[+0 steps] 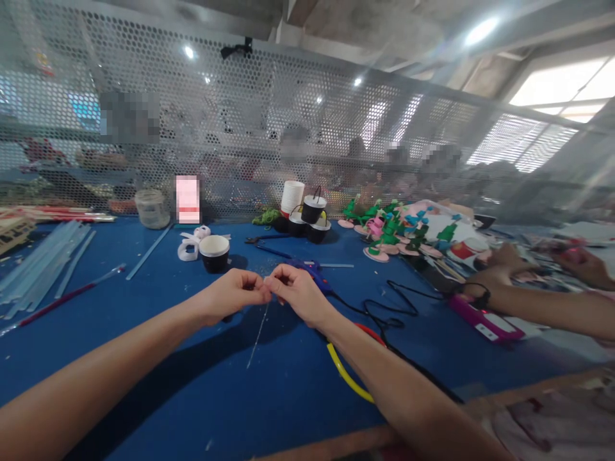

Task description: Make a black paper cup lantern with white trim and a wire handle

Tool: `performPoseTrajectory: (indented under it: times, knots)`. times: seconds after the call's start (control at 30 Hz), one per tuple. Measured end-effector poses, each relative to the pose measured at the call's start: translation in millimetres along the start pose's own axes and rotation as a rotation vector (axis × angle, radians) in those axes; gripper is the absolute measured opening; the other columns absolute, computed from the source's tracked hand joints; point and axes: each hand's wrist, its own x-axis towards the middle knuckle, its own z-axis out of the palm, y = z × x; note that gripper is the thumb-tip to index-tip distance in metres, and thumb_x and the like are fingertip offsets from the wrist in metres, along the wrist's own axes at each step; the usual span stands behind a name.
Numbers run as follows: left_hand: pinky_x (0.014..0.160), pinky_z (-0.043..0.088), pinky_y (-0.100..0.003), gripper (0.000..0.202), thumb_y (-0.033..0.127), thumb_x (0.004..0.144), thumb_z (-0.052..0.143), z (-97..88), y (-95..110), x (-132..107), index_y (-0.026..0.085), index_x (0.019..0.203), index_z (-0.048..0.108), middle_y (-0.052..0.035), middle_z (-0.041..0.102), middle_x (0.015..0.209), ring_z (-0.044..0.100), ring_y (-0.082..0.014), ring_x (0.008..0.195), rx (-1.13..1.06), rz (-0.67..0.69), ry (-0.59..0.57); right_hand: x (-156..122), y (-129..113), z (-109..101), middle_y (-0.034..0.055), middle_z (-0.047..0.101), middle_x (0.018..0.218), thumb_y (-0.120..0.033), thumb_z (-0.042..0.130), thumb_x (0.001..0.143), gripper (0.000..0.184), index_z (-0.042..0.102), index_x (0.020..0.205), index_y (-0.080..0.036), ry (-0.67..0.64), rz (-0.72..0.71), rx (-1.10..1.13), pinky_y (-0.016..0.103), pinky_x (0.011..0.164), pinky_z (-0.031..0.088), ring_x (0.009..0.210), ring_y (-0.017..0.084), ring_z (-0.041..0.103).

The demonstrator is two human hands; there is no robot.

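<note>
My left hand [235, 296] and my right hand [302, 296] meet above the middle of the blue table, thumbs and fingertips pinched together. From the pinch hangs a thin whitish thread [259, 336], slanting down to the left; its upper end is hidden by the fingers. Just behind my right hand lies a blue glue gun [314, 274], partly covered by the hand. A black cup with a white inside [215, 255] stands beyond my left hand, and next to it is a roll of white ribbon [189, 248].
Pliers [269, 246], black buckets [314, 210] and green figures on round bases [387, 238] stand toward the back. Translucent glue sticks [45, 262] lie left. A cable leads to a purple power strip [485, 319]. At right, another person's arm [533, 301] reaches in.
</note>
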Motion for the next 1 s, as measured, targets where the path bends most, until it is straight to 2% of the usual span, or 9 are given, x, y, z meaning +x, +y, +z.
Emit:
performPoseTrajectory:
  times: [0.1,0.2,0.37,0.57,0.77,1.0]
  knots:
    - [0.041,0.01,-0.022,0.022,0.03,0.062,0.06,-0.3,0.8,-0.4,0.015,0.056,0.046,0.0088,0.034,0.046,0.019,-0.0031,0.041,-0.092,-0.02,-0.029,0.6,1.6,0.5,-0.0043,0.051,0.057,-0.045,0.058,0.068,0.029,0.052,0.069,-0.017,-0.044,0.033,0.15,0.021,0.044,0.032,0.043,0.006,0.041]
    - [0.041,0.01,-0.022,0.022,0.029,0.062,0.06,0.2,1.1,0.5,0.015,0.055,0.045,0.0087,0.033,0.047,0.02,-0.0028,0.041,-0.115,-0.027,-0.024,1.1,4.0,0.3,-0.0052,0.049,0.053,-0.045,0.061,0.066,0.031,0.049,0.063,-0.017,-0.022,0.068,0.178,0.021,0.043,0.03,0.042,0.005,0.04]
    - [0.041,0.012,-0.022,0.02,0.028,0.062,0.06,0.8,1.3,2.9,0.014,0.057,0.048,0.0079,0.035,0.049,0.021,-0.0031,0.042,-0.074,-0.015,-0.001,1.1,4.9,0.2,-0.0081,0.042,0.043,-0.044,0.062,0.065,0.034,0.044,0.057,-0.017,0.038,0.072,0.096,0.02,0.042,0.026,0.039,0.005,0.035]
    - [0.042,0.014,-0.021,0.018,0.03,0.063,0.059,-4.2,2.1,2.3,0.014,0.06,0.051,0.0072,0.037,0.051,0.022,-0.0036,0.043,-0.069,-0.009,-0.049,0.7,2.2,-0.1,-0.0074,0.043,0.045,-0.046,0.061,0.066,0.035,0.043,0.057,-0.018,0.044,0.057,0.03,0.021,0.041,0.026,0.039,0.005,0.034]
    - [0.048,0.026,-0.02,0.017,0.03,0.064,0.057,-5.6,3.2,1.5,0.014,0.058,0.054,0.0049,0.044,0.054,0.034,-0.006,0.05,0.18,0.113,0.016,0.4,3.3,-0.6,-0.0085,0.038,0.043,-0.047,0.06,0.066,0.036,0.041,0.056,-0.019,0.039,0.07,-0.008,0.021,0.041,0.025,0.039,0.006,0.033]
    - [0.048,0.025,-0.022,0.022,0.035,0.065,0.054,-2.9,-0.6,2.6,0.014,0.057,0.052,0.0047,0.042,0.054,0.033,-0.0072,0.05,0.172,0.08,0.053,-0.4,2.5,-1.1,-0.0079,0.037,0.043,-0.046,0.058,0.068,0.034,0.043,0.056,-0.019,0.061,-0.005,-0.163,0.021,0.041,0.024,0.04,0.007,0.031]
